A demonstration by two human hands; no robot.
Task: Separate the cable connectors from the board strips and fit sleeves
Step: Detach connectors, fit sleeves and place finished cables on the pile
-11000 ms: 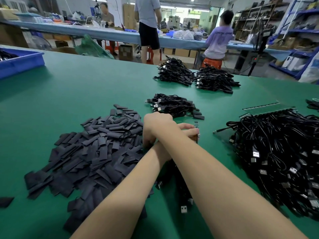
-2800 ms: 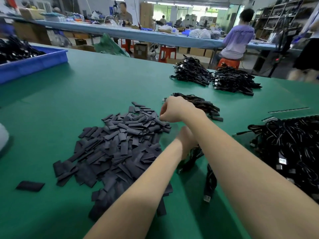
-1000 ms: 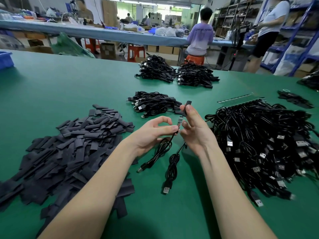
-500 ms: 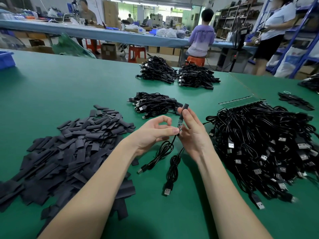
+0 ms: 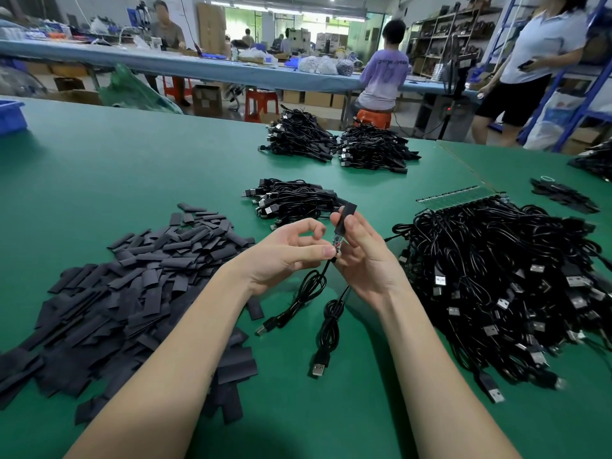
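Since half a second before, the black sleeve (image 5: 344, 216) had slid further down the connector (image 5: 337, 241), pinched by the right hand (image 5: 362, 256). The left hand (image 5: 291, 255) pinched the connector's base just below. Fitting looked nearly done.

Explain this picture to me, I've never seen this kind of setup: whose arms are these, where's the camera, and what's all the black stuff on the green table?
No machine here: a person's two bare hands, filmed by a camera worn on their head, looking forward and down. The left hand pinches a small circuit board at a cable's end; the right hand holds a black sleeve over its top. On the green table lie a heap of flat black sleeves, bundles of USB cables, and a big tangle of cables joined to a board strip.
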